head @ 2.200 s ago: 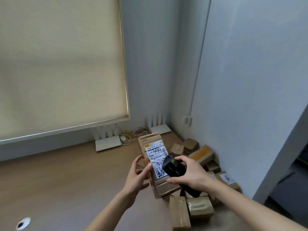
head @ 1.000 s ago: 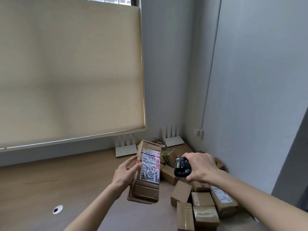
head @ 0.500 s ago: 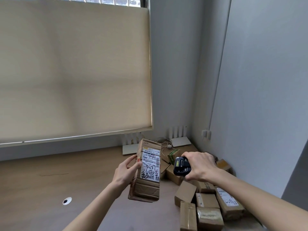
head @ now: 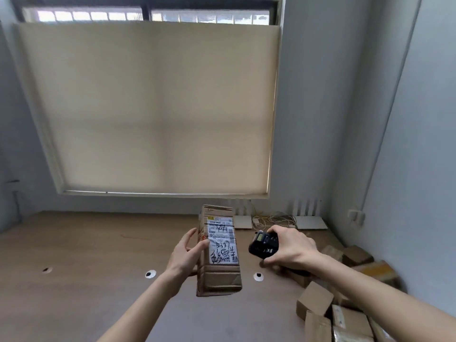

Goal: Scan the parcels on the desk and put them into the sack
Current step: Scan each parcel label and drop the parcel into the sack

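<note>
Head view: left hand (head: 185, 255) holds parcel (head: 218, 253) upright, label facing scanner (head: 263, 244).

Brown cardboard parcel (head: 218, 253) w/ white label + black scribbles, black scanner (head: 263, 245), tan wood desk (head: 86, 280), beige blind (head: 153, 107).

Beige blind (head: 158, 107), grey walls (head: 419, 119)

Small print on the label (head: 223, 243) of the held parcel (head: 218, 253) is too fine to read. The right hand (head: 292, 248) covers most of the scanner (head: 263, 244). The parcel pile (head: 345, 309) at lower right is cut by the frame edge; its far boxes, possibly taped, are blurred.
</note>
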Action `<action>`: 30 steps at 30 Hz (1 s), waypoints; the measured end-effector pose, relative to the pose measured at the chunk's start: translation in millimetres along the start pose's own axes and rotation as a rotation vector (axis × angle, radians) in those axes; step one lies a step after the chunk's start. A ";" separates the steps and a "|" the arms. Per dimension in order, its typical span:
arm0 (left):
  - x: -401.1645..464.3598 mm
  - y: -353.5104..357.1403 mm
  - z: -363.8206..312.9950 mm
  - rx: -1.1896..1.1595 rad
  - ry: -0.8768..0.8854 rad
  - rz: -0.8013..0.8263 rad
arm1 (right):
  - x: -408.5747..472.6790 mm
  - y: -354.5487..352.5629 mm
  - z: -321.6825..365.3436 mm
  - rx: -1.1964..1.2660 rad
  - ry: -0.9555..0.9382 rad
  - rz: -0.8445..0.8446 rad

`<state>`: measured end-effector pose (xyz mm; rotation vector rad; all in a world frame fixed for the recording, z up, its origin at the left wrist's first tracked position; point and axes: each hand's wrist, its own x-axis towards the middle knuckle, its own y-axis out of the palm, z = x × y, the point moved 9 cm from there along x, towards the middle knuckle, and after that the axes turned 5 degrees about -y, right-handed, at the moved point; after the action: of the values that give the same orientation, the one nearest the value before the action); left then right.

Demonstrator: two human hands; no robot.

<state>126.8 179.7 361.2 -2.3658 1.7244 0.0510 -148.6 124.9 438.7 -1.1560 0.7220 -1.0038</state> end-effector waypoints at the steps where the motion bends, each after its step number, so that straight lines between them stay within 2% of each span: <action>1: -6.1 -21.8 2.9 -0.040 -0.019 -0.026 | 3.9 7.0 21.8 0.081 -0.019 0.016; 7: -72.8 -188.3 26.4 -0.325 -0.043 -0.254 | 16.0 69.6 201.4 0.409 -0.216 0.152; 14: -209.4 -412.0 80.0 -0.364 -0.032 -0.560 | -16.6 167.4 450.1 0.604 -0.394 0.358; 18: -297.0 -529.6 119.9 -0.370 -0.028 -0.755 | -59.2 217.1 588.1 0.638 -0.528 0.474; 22: -388.5 -627.5 156.7 -0.331 0.004 -1.018 | -112.0 265.8 710.6 0.622 -0.669 0.603; 26: -471.1 -697.5 200.8 -0.344 -0.059 -1.216 | -163.5 303.6 817.1 0.581 -0.829 0.695; 30: -529.8 -745.7 236.9 -0.371 -0.076 -1.314 | -210.2 346.0 909.5 0.541 -0.977 0.777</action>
<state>688.0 939.0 323.3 -3.1773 -0.1291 0.2457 655.8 704.3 347.7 -0.6466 0.0440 0.0888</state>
